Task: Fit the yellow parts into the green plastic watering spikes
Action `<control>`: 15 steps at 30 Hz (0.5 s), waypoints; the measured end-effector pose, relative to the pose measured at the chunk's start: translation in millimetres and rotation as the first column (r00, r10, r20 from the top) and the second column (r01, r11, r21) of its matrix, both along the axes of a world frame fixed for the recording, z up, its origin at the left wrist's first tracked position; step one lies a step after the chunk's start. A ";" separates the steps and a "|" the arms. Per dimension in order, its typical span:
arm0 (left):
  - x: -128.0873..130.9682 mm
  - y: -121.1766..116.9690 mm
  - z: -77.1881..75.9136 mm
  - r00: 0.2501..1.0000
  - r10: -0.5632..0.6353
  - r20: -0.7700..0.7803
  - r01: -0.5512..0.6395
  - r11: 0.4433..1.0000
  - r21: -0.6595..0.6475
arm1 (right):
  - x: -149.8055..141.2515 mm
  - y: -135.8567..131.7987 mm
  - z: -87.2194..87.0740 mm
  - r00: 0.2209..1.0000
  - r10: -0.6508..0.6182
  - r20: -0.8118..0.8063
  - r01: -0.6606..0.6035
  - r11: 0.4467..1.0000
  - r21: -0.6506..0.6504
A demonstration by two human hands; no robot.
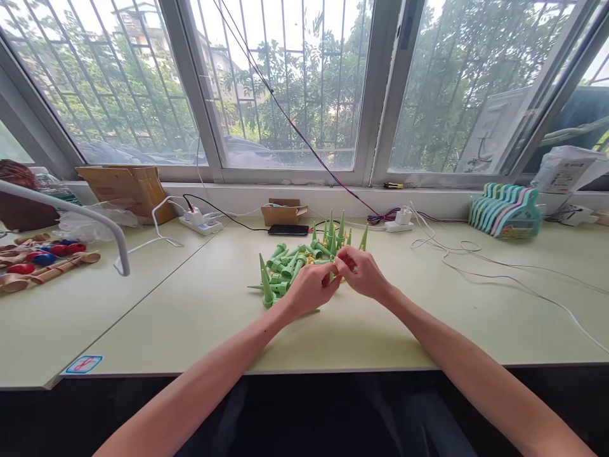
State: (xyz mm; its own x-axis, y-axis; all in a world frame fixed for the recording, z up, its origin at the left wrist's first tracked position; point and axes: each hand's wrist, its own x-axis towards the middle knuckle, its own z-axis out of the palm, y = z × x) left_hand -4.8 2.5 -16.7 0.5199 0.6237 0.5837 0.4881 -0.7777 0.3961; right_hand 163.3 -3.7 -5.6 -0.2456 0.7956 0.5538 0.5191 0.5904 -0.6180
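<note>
My left hand (311, 287) and my right hand (360, 271) meet just in front of a heap of green plastic plant-watering spikes (288, 265). Both hands are closed, with fingertips pinched together at the same spot. A bit of green shows between them, but the fingers hide what they hold. Behind my right hand several green spikes (341, 230) stand point up, with small yellow pieces (311, 259) among the heap. One spike (266, 287) stands upright at the heap's left, close to my left wrist.
Behind the heap lie a black phone (288, 230) and a small cardboard box (299, 212). Power strips (202, 223) and white cables (509, 277) run along the back and right. Teal hangers (505, 212) stand at right. Wooden toys (47, 265) and a curved metal bar (107, 223) are left.
</note>
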 end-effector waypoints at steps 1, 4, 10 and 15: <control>0.0 -0.3 0.1 1.000 0.000 0.002 0.000 1.000 -0.001 | -0.1 -0.2 0.3 1.000 0.002 0.001 -0.002 1.000 0.003; 0.2 -0.9 0.4 1.000 -0.001 0.006 0.001 1.000 -0.002 | -0.4 -0.8 1.0 1.000 0.012 0.003 -0.012 1.000 0.014; 1.3 -2.0 2.2 1.000 0.020 0.020 -0.020 1.000 0.004 | -1.6 -2.5 1.8 1.000 0.017 0.013 -0.017 1.000 0.021; 1.5 -1.8 2.8 0.997 0.073 0.038 -0.073 0.997 -0.004 | -1.8 -2.6 0.6 0.999 0.014 0.031 -0.015 0.999 0.037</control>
State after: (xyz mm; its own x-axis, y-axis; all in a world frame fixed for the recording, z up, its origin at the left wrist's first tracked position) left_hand -3.3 0.7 -13.8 0.4503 0.6608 0.6004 0.5285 -0.7393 0.4173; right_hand 161.5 -6.3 -5.0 -0.2748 0.7708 0.5748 0.5288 0.6204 -0.5792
